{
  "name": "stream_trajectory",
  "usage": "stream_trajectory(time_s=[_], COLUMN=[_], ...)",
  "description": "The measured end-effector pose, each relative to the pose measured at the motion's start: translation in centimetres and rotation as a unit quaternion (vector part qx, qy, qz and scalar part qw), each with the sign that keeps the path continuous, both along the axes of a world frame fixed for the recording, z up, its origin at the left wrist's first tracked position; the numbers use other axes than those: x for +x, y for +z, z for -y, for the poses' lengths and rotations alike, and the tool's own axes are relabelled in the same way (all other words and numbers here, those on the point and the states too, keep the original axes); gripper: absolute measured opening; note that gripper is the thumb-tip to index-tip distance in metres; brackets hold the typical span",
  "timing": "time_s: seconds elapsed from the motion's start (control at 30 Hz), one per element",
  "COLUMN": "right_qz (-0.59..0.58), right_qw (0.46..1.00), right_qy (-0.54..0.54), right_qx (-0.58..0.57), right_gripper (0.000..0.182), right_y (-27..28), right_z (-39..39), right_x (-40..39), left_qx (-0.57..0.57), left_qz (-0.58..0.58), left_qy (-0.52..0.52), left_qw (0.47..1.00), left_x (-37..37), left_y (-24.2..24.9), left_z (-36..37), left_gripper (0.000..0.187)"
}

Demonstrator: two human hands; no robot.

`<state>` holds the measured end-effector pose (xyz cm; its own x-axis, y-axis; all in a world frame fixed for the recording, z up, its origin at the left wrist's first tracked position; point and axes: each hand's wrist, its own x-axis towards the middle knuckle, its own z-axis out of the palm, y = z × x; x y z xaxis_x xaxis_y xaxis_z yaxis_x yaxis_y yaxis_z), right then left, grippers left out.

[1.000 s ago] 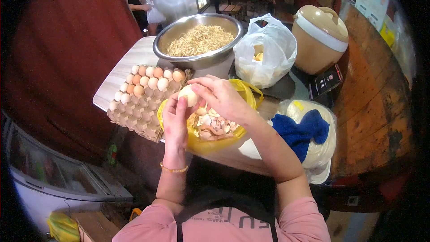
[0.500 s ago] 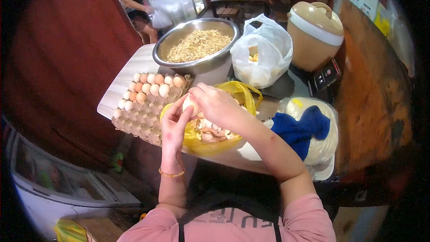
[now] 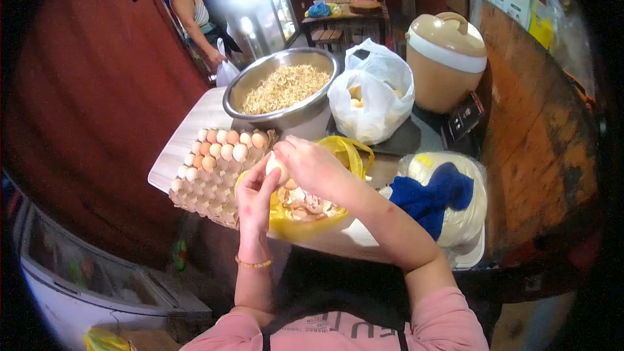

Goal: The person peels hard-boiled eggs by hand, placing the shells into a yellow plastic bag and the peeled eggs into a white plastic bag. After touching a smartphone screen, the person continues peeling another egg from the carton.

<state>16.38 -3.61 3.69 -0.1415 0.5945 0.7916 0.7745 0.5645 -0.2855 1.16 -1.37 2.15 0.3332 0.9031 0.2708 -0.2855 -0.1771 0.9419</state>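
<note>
A pale egg (image 3: 277,168) sits in my left hand (image 3: 257,190), thumb on its near side and fingers curled round it. Bent over its top is my right hand (image 3: 311,164), the fingers drawn together with their tips at the egg. Below both hands lies an open yellow plastic bag (image 3: 305,229), with broken eggshells (image 3: 304,205) in it. To the left, a cardboard egg tray (image 3: 208,205) has brown and white eggs (image 3: 226,151) in its far rows and bare cups in the near ones.
Behind the hands stand a steel bowl (image 3: 235,114) of bean sprouts, a white plastic bag (image 3: 370,117) with eggs and a beige cooler (image 3: 442,68). At right, a blue cloth (image 3: 432,198) lies on a clear bag of pale contents. A person (image 3: 188,13) stands beyond the table.
The view has tilted up slightly, so the table sits lower in the frame. Both hands stay at the egg. The person in the background stands more upright, a white bag in hand.
</note>
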Motion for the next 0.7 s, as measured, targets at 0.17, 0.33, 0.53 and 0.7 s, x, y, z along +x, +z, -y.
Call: stream_trajectory(time_s=[0.17,0.33,0.53,0.7], right_qz=[-0.074,-0.140,-0.111,-0.123], right_qw=[0.993,0.979,0.978,0.972], right_qy=[0.027,0.039,0.071,0.042], right_qx=[-0.082,-0.143,-0.162,-0.196], right_gripper=[0.025,0.039,0.040,0.036], right_y=[1.4,1.6,1.1,1.2], right_z=[0.7,0.9,0.5,0.5], right_x=[0.1,0.8,1.0,0.3], left_qx=[0.020,0.026,0.027,0.020], left_qz=[0.030,0.067,0.044,0.038], left_qy=[0.005,0.001,-0.003,0.002], left_qw=[0.999,0.997,0.999,0.999], left_x=[0.3,0.7,0.7,0.4], left_y=[-0.4,-0.2,-0.4,-0.7], left_z=[-0.2,0.3,0.2,0.0], left_gripper=[0.043,0.046,0.046,0.049])
